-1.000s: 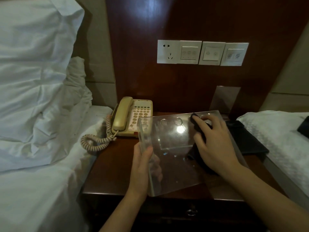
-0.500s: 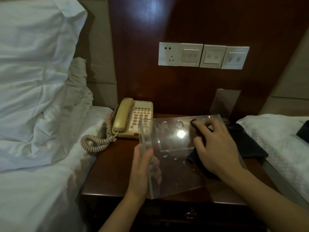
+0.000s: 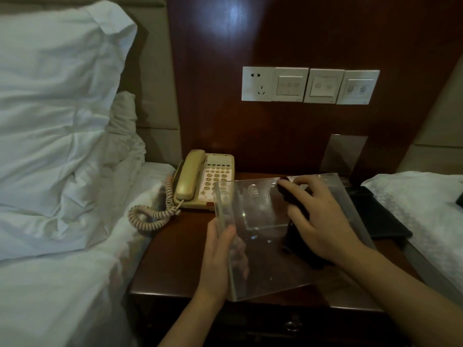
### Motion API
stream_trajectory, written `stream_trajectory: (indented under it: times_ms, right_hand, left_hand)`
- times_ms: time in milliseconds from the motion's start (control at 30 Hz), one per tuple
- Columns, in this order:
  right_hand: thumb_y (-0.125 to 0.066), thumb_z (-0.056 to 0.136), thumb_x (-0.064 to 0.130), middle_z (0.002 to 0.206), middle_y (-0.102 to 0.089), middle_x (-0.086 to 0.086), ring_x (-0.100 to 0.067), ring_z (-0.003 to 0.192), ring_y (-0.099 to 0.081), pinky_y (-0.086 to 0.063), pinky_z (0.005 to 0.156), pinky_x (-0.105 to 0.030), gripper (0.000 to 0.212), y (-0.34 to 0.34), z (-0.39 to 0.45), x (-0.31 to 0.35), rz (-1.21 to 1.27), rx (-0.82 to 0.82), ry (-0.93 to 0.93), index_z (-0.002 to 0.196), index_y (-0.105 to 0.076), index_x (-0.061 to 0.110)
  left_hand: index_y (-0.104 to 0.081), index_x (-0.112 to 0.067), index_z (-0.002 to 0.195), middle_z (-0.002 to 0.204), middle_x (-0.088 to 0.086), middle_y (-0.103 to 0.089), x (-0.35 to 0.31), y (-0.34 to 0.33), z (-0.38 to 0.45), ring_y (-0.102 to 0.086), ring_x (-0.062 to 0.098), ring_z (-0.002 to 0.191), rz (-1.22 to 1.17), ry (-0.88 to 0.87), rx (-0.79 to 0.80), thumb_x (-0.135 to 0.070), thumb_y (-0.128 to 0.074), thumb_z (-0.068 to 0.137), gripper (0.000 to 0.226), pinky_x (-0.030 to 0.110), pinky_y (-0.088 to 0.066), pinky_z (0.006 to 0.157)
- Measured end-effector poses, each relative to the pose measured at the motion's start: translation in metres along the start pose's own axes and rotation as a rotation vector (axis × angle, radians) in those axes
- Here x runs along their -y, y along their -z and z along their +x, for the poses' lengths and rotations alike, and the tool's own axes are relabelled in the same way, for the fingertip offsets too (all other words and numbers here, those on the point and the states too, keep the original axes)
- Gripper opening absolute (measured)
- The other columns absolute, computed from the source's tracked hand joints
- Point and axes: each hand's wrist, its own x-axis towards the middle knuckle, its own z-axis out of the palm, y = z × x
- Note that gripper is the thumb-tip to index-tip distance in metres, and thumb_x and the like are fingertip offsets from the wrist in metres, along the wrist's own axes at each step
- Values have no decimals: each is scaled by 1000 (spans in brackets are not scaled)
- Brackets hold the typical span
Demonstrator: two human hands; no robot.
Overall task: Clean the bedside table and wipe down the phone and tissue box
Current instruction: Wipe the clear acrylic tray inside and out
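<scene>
Tissue box [image 3: 260, 221], clear acrylic, gripped by left hand [image 3: 217, 259], right hand [image 3: 318, 221] pressing dark cloth [image 3: 295, 241]

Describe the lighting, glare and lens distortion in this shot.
Head view: dim and warm overall; a bluish glare spot on the glossy dark wooden wall panel; small reflections on the clear acrylic box gripped by the left hand; the dark cloth under the right hand nearly vanishes in shadow; wide-angle bending tilts the frame edges.
</scene>
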Motion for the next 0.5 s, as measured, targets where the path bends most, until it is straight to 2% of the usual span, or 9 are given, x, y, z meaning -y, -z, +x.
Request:
stream_trajectory:
  times_ms: [133,267,400,500]
  right_hand:
    - [-43,96,38,143,-38,4,-14,126,-37,-36,99,-28,51,2,4,2,-112,84,77,147,-43,27]
    - [-46,97,38,146,-37,1,-16,129,-37,-44,100,-33,53,9,8,10,-239,131,51,149,-39,27]
    - [-47,95,36,132,-49,-2,-17,114,-48,-45,81,-26,51,9,10,14,-361,143,110,144,-44,21]
    - [-50,90,34,118,-54,-2,-16,100,-52,-42,72,-24,46,8,7,15,-317,117,113,134,-51,20]
  left_hand:
    - [-52,-23,110,62,3,-45,1,-1,1,-40,16,41,-12,7,-11,-41,-59,88,29,26,-41,37]
    - [-50,-21,112,63,3,-48,1,0,1,-41,17,40,-8,17,-22,-41,-56,88,31,26,-41,37]
    - [-59,-34,96,65,6,-50,1,1,0,-43,20,40,4,6,-19,-46,-64,86,17,27,-42,39]
    - [-61,-35,97,66,5,-50,2,0,-2,-44,19,41,14,-4,-9,-53,-66,79,25,27,-41,38]
